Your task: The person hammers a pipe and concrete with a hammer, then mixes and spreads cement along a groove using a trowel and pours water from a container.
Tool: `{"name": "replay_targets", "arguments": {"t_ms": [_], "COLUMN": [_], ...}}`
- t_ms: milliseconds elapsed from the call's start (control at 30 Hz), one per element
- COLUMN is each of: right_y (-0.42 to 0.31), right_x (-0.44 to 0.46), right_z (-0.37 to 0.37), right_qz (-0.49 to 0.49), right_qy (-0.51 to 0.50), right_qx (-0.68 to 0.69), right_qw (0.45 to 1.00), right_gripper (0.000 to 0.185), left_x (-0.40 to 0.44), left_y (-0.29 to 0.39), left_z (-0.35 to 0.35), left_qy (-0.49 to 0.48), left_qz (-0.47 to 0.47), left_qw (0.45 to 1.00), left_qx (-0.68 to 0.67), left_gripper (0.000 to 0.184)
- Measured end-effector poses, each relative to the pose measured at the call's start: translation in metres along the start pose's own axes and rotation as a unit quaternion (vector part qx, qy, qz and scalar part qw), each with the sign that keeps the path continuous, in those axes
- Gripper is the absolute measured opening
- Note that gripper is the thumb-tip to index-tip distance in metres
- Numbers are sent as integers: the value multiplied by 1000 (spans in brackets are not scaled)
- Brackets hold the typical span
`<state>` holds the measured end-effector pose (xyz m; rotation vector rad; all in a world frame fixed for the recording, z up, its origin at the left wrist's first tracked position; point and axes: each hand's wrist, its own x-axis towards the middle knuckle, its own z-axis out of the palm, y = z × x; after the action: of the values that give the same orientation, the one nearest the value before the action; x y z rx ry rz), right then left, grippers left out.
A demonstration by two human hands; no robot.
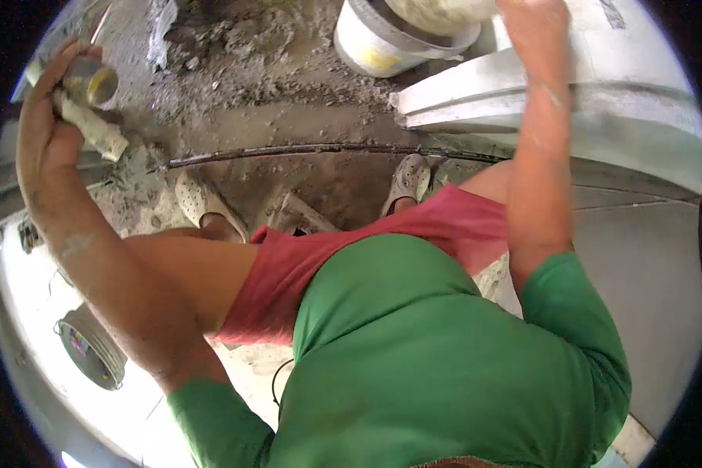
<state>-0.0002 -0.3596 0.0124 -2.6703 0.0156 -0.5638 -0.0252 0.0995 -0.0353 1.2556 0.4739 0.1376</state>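
My left hand [54, 109], at the upper left, is curled around a pale, mud-smeared stick-like piece [93, 129]. Against the fingers sits a short grey cylinder [91, 82] with a yellow patch on its end; I cannot tell whether the two are joined. At the top right, my right hand [534, 23] is closed beside a pale rounded vessel [442, 14], gripping its narrow end at the frame's top edge. This vessel is over the mouth of a white bucket [366, 43] with a yellow mark, and hides part of the opening.
Wet grey mortar-like clumps [242, 58] cover the floor ahead. A white moulded ledge [468, 97] juts out below my right hand. A dark narrow strip [320, 148] crosses the floor before my clogs [203, 201]. Another bucket [93, 351] is at lower left.
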Motion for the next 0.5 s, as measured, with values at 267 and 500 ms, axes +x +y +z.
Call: {"name": "replay_targets", "arguments": {"t_ms": [267,500], "right_y": [52,-73], "right_x": [51,2], "right_z": [118,158], "right_qz": [-104,-205], "right_qy": [-48,-402], "right_qx": [22,458], "right_qw": [993,766], "right_gripper": [23,47], "left_x": [-2,-14], "left_y": [-29,-91], "left_z": [27,119], "left_qy": [-124,-63], "left_qz": [-14,99], "left_qw": [992,982], "left_qx": [24,151], "left_gripper": [35,40]}}
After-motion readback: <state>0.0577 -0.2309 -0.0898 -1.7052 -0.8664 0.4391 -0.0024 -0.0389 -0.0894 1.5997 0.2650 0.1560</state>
